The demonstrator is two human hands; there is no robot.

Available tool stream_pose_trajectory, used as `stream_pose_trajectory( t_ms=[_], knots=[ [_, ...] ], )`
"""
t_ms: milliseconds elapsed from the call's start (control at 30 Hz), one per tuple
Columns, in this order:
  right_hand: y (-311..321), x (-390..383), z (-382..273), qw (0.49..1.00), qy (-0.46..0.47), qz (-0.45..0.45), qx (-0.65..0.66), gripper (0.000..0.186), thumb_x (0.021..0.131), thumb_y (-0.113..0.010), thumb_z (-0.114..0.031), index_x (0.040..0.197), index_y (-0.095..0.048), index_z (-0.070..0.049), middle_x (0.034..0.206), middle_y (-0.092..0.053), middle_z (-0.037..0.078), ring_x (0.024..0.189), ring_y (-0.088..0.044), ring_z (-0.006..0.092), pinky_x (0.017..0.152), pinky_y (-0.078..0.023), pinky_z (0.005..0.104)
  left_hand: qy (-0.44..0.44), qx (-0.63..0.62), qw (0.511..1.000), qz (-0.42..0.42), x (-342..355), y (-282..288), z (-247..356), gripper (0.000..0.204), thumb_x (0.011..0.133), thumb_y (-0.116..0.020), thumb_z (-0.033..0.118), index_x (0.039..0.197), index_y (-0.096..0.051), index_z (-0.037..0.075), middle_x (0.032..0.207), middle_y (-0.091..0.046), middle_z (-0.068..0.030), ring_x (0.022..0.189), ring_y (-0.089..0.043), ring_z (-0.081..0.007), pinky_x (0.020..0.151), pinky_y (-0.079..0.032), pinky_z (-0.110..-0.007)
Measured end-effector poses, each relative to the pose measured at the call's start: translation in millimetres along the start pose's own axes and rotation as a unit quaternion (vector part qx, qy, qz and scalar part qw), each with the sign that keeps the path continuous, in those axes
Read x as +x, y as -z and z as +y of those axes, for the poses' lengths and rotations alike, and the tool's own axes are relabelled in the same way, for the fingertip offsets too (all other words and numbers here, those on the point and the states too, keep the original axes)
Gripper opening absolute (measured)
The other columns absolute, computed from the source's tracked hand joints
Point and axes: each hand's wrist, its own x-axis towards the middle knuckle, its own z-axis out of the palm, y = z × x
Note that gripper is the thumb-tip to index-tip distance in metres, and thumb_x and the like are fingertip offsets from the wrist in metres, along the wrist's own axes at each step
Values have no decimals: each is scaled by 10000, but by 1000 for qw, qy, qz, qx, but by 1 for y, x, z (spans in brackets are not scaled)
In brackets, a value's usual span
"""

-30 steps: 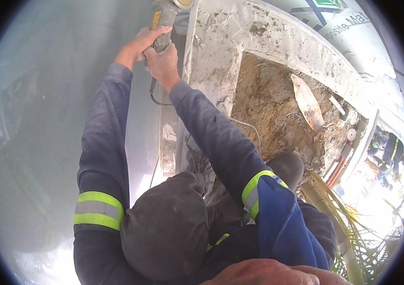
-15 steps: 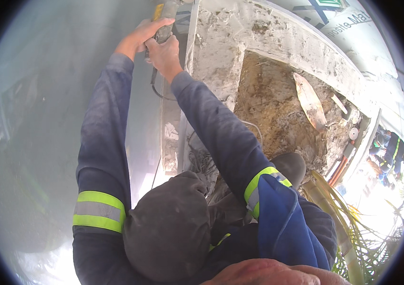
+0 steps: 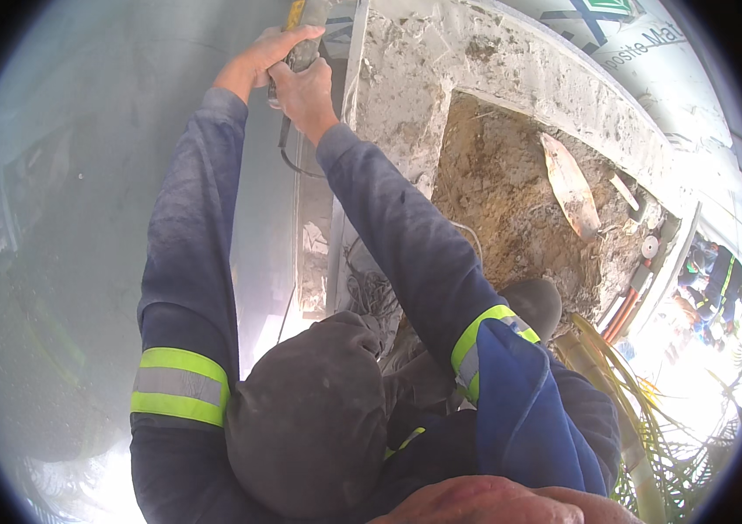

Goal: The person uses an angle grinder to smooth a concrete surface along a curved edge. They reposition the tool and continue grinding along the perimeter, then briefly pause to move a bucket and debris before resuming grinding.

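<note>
At the upper left of the head view, both my arms reach forward along a smooth grey panel. My left hand is closed around the body of a dusty, corded power tool with a yellow part; its front end runs out of the top of the picture. My right hand grips the same tool nearer its rear, just below the left. A dark cord hangs from the tool's back end. Right beside the hands stands a rough, dusty concrete ledge.
Bare soil fills the recess inside the ledge, with a flat pale plank-like piece lying on it. Orange pipes and palm leaves are at the right. Farther right, a person is bent over. My knee is below.
Both hands and the power tool have shifted very slightly forward along the panel. The grip looks the same.
</note>
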Motion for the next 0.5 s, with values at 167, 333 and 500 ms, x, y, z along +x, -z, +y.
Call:
stream_pose_trajectory(
  t_ms=[167, 333, 500],
  knots=[
    [2, 4, 2, 1000, -5, 8, -16, 505, 855, -751, -205, 1191, -504, 80, 1025, -685, 202, 759, -708, 246, 644, -600, 377, 7, 3, 1000, -1, -2, -4, 4, 646, 876, -777, 516, 1244, -616, 10, 1023, -690, -71, 888, -705, -178, 768, -577, -337],
    [4, -8, 1, 1000, 9, 1, -18, 544, 848, -752, -222, 1206, -488, 92, 1056, -674, 219, 802, -717, 268, 654, -599, 381, 25, -5, 1000, 5, 3, -1, -5, 615, 895, -770, 487, 1248, -609, 10, 1011, -692, -79, 878, -709, -181, 751, -586, -340],
    [1, -17, 6, 1000, 11, 16, -9, 547, 843, -745, -210, 1206, -480, 102, 1072, -671, 235, 823, -725, 273, 651, -597, 381, 20, -34, 999, 1, 3, 1, -19, 594, 903, -768, 467, 1240, -606, 5, 1002, -693, -83, 866, -713, -187, 741, -597, -341]
  ],
)
